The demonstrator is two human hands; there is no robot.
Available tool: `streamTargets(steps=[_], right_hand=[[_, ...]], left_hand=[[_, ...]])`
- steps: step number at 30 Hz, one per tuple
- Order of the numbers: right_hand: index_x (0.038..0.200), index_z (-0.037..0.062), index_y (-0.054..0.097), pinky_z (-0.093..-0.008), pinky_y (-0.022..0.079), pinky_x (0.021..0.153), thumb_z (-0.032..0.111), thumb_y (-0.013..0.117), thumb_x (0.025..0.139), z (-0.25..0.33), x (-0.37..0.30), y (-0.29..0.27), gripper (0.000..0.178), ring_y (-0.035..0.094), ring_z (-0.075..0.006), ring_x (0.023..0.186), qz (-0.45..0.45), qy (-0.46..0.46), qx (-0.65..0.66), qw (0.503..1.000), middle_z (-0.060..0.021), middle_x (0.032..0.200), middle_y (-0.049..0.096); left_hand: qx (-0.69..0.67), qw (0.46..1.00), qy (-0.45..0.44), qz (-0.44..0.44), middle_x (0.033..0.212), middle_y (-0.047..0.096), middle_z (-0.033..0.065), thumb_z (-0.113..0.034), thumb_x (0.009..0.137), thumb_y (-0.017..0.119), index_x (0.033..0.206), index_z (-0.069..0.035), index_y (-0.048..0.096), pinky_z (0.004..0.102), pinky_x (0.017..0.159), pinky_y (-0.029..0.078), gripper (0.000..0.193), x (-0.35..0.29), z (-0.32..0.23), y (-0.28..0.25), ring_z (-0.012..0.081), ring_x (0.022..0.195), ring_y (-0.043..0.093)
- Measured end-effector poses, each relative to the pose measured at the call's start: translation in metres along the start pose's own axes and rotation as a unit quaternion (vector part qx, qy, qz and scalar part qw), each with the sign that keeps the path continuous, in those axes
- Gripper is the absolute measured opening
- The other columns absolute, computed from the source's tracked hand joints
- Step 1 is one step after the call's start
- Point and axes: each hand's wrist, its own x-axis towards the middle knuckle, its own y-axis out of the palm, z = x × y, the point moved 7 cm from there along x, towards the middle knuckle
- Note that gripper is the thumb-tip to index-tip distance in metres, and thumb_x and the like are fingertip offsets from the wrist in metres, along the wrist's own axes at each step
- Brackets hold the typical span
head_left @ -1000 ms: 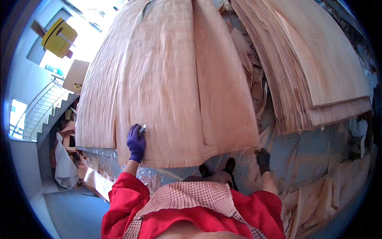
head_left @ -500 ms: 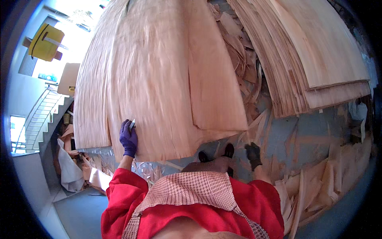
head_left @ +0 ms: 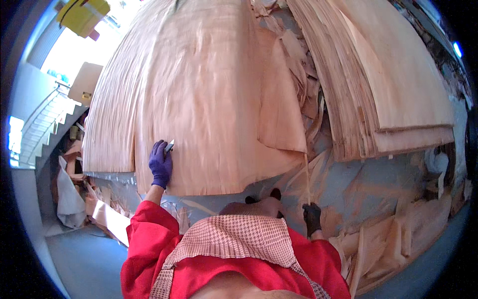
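- Against the earlier frames, the left hand (head_left: 160, 165) is seen higher on the veneer sheet (head_left: 199, 99), further in from its near edge, and the right hand (head_left: 312, 218) is now closed around a thin strip (head_left: 306, 177) where before it hung low beside the legs.
- The left hand, in a purple glove, is curled around a small blade (head_left: 169, 146), whose light tip sticks out past the fingers and points up and to the right, away from the person.
- The blade is laid against the veneer sheet close to its left part, above the near edge.
- The veneer sheet is spread on top of a stack (head_left: 107, 149) on the desk; its long axis and grain run away from the person, toward the top of the view.
- The right hand, in a dark glove, is shut on the lower end of the strip, which stands nearly upright and reaches the sheet's near right corner.
- A second stack of veneer (head_left: 398, 89) is seen to the right, well apart from both hands.
- Offcuts (head_left: 398, 234) are scattered over the floor (head_left: 84, 259).
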Motion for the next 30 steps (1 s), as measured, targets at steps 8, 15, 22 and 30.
streamTargets(steps=[8,15,22,30], right_hand=[[0.067,0.0081,0.049,-0.0256,0.030,0.034,0.014,0.058,0.075,0.066,-0.074,-0.077,0.014,0.038,-0.0089,0.038,-0.081,-0.068,-0.068,0.992,0.0009,0.049,0.043],[0.069,0.0085,0.049,-0.0240,0.031,0.036,0.014,0.057,0.077,0.157,-0.087,-0.036,0.013,0.039,-0.0076,0.041,-0.035,-0.163,-0.071,0.983,0.0017,0.050,0.042],[0.070,0.0111,0.052,-0.0210,0.030,0.037,0.020,0.053,0.083,0.307,-0.075,0.162,0.016,0.040,-0.0048,0.043,0.175,-0.260,-0.008,0.949,0.0038,0.052,0.042],[0.078,0.0089,0.053,-0.0210,0.040,0.053,0.013,0.051,0.079,0.380,-0.035,0.424,0.004,0.047,-0.0101,0.058,0.505,-0.318,-0.152,0.788,0.0010,0.066,0.049]], left_hand=[[-0.002,1.000,0.012,-0.007,0.107,0.055,0.0142,-0.008,0.070,0.054,0.096,-0.005,0.056,0.0402,0.087,0.038,0.027,0.010,-0.016,-0.005,0.0319,0.103,0.049],[0.007,0.999,0.019,-0.031,0.105,0.055,0.0132,-0.011,0.069,0.054,0.094,-0.006,0.056,0.0406,0.086,0.039,0.026,0.009,-0.018,-0.003,0.0312,0.101,0.050],[0.020,1.000,0.008,-0.020,0.103,0.054,0.0138,-0.012,0.070,0.052,0.092,-0.005,0.053,0.0401,0.083,0.040,0.024,0.015,-0.013,-0.010,0.0298,0.098,0.050],[-0.034,0.990,-0.088,-0.108,0.098,0.056,0.0188,-0.011,0.070,0.054,0.091,-0.002,0.054,0.0392,0.075,0.046,0.024,-0.044,-0.038,-0.061,0.0318,0.087,0.055]])
